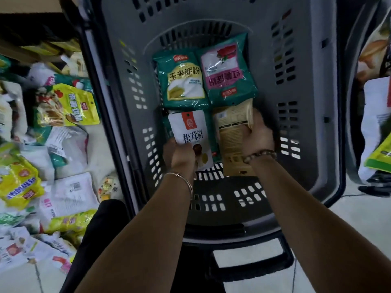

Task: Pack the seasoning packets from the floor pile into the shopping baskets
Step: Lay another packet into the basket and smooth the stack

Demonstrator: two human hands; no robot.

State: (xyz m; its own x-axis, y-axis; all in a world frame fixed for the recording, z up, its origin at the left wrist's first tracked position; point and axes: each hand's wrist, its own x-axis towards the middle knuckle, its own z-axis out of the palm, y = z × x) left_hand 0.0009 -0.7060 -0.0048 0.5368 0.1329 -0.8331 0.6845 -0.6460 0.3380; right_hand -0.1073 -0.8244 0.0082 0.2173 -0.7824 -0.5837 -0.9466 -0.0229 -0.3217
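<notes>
A grey shopping basket (296, 166) fills the middle of the view. On its floor lie a green corn-starch packet (183, 81) and a green-and-pink packet (227, 70), side by side at the far end. My left hand (179, 157) grips the lower end of a white packet with a red label (190, 132) inside the basket. My right hand (257, 134) holds a beige packet (231, 127) turned back side up, just right of the white one. Both hands are deep in the basket, near its floor.
A pile of yellow, white and green seasoning packets (42, 144) covers the floor left of the basket. A second grey basket (357, 102) holding packets stands at the right edge. The basket's black handle (249, 269) lies near my body.
</notes>
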